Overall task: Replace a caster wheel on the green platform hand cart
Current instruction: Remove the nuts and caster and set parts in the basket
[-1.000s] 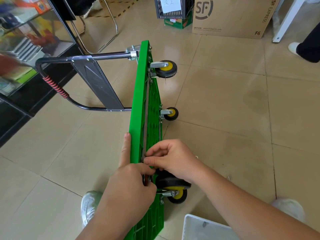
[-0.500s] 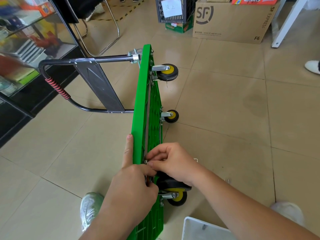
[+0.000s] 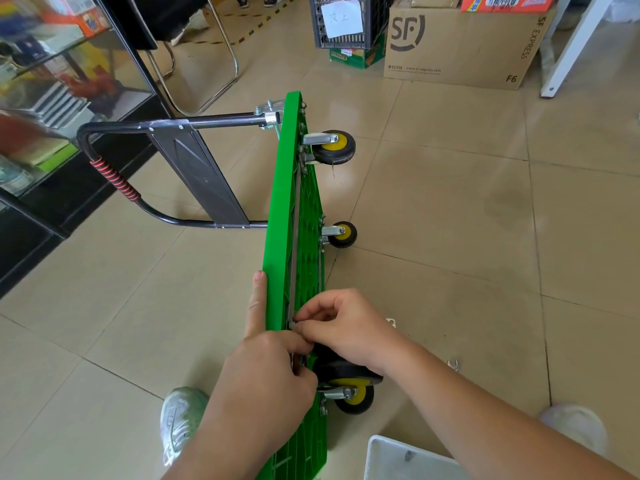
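Note:
The green platform cart [image 3: 277, 209] stands on its long edge on the tiled floor, its black handle [image 3: 114, 181] folded out to the left. Black-and-yellow caster wheels stick out to the right: a far one [image 3: 334, 147], a small one [image 3: 343, 234] and a near one [image 3: 349, 386] under my hands. My left hand [image 3: 263, 372] grips the cart's top edge, forefinger lying straight along the green face. My right hand [image 3: 346, 323] pinches a small metal fastener at the underside's edge above the near caster. The fastener itself is mostly hidden by my fingers.
A wrench [image 3: 453, 364] and a small metal part [image 3: 390, 322] lie on the floor right of the cart. A white tray [image 3: 408, 459] sits at the bottom. A cardboard box [image 3: 460, 46], black crate [image 3: 346, 22], chair legs [image 3: 221, 64] and glass cabinet [image 3: 52, 98] ring the area.
Both hands stay at the same spot on the cart's edge; my right fingers have shifted slightly on the fastener. The view has tilted down a little.

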`<state>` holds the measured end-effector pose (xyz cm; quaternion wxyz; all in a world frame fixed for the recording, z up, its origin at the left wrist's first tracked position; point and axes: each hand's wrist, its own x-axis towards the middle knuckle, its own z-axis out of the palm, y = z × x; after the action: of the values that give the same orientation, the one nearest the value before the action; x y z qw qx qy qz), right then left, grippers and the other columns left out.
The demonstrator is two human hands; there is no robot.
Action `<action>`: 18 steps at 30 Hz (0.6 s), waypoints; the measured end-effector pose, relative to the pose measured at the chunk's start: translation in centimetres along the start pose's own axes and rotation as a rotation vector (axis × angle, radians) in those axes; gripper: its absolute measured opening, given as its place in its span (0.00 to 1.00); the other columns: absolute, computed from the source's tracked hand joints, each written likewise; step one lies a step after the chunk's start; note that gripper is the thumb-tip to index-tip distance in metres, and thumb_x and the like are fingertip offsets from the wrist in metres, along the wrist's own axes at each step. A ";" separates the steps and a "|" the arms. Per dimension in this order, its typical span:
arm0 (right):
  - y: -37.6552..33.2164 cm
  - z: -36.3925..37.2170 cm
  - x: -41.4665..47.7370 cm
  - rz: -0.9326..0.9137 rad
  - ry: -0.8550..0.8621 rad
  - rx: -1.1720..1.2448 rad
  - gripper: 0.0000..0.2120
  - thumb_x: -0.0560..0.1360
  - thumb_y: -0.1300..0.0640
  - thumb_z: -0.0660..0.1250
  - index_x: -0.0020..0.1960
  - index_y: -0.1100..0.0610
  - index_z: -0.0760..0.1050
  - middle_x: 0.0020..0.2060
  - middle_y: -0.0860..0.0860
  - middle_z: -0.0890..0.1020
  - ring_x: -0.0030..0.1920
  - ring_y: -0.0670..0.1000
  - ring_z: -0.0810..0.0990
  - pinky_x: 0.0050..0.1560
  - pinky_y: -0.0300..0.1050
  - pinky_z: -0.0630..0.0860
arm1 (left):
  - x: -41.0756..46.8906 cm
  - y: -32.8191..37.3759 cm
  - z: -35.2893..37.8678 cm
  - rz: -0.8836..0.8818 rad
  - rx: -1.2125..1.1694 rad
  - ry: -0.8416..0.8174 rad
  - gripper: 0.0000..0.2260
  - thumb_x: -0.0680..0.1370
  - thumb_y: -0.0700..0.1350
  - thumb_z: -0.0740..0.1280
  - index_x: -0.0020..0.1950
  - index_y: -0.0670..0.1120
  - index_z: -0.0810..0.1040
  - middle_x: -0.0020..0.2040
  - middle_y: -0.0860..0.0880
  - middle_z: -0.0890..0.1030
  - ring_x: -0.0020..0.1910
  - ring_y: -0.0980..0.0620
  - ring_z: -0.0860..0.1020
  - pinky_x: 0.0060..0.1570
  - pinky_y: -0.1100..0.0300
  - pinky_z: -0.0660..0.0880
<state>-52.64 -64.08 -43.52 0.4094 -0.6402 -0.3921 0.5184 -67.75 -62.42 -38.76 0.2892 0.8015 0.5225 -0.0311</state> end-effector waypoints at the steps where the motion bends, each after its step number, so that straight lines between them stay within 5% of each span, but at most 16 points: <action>1: 0.0 0.0 0.0 -0.007 0.000 -0.024 0.03 0.73 0.56 0.75 0.46 0.54 0.85 0.39 0.51 0.86 0.38 0.42 0.81 0.45 0.40 0.80 | 0.0 0.0 0.0 -0.004 0.008 0.001 0.09 0.75 0.46 0.70 0.45 0.62 0.82 0.78 0.59 0.26 0.45 0.61 0.83 0.34 0.78 0.68; 6: 0.2 -0.1 -0.3 -0.038 -0.022 -0.077 0.05 0.76 0.51 0.73 0.42 0.48 0.85 0.35 0.44 0.84 0.35 0.38 0.78 0.39 0.32 0.74 | 0.1 0.0 -0.1 -0.002 0.019 -0.008 0.10 0.75 0.45 0.69 0.49 0.61 0.83 0.78 0.58 0.26 0.47 0.63 0.82 0.36 0.78 0.69; 14: 0.0 -0.3 -0.1 -0.021 -0.037 -0.094 0.08 0.77 0.48 0.72 0.44 0.50 0.86 0.38 0.46 0.86 0.40 0.44 0.82 0.47 0.43 0.79 | 0.1 0.1 -0.1 0.001 0.052 -0.015 0.11 0.75 0.46 0.69 0.50 0.63 0.83 0.77 0.59 0.24 0.45 0.64 0.82 0.35 0.78 0.68; 18: 0.4 0.0 0.0 -0.038 0.007 -0.049 0.06 0.75 0.50 0.74 0.44 0.52 0.83 0.33 0.43 0.81 0.33 0.39 0.75 0.38 0.37 0.73 | 0.0 0.1 -0.2 0.001 0.068 -0.014 0.10 0.75 0.46 0.68 0.49 0.62 0.83 0.76 0.61 0.23 0.42 0.63 0.81 0.33 0.76 0.68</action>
<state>-52.65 -64.20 -43.85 0.4046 -0.6443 -0.4153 0.4987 -67.74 -62.35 -38.58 0.2656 0.8107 0.5189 -0.0543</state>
